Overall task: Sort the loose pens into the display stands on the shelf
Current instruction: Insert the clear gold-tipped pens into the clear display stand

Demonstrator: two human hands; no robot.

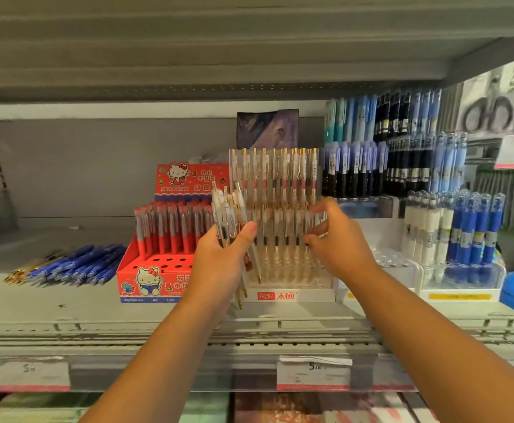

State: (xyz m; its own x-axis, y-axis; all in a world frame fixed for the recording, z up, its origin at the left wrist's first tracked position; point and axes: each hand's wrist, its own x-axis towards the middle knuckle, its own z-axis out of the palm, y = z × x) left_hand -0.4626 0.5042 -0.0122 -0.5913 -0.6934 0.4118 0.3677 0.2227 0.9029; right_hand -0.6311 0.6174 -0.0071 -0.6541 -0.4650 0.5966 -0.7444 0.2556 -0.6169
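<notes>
My left hand (222, 242) grips a bunch of clear pens (226, 209) just left of the clear stand (292, 296); my right hand (338, 239) curls at its standing pens, and I cannot tell whether it holds one; loose blue pens (75, 264) lie on the shelf to the left.

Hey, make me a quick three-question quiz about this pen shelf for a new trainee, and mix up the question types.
1. True or false: every hole in the red Hello Kitty stand is filled.
2. Fill in: the loose blue pens lie on the shelf to the ___ of the red stand.
3. The bundle of clear gold-clip pens is: A) gripped in the left hand B) lying among the blue pens C) standing in the red stand.
Key: 1 false, its front holes are empty; 2 left; 3 A.
</notes>
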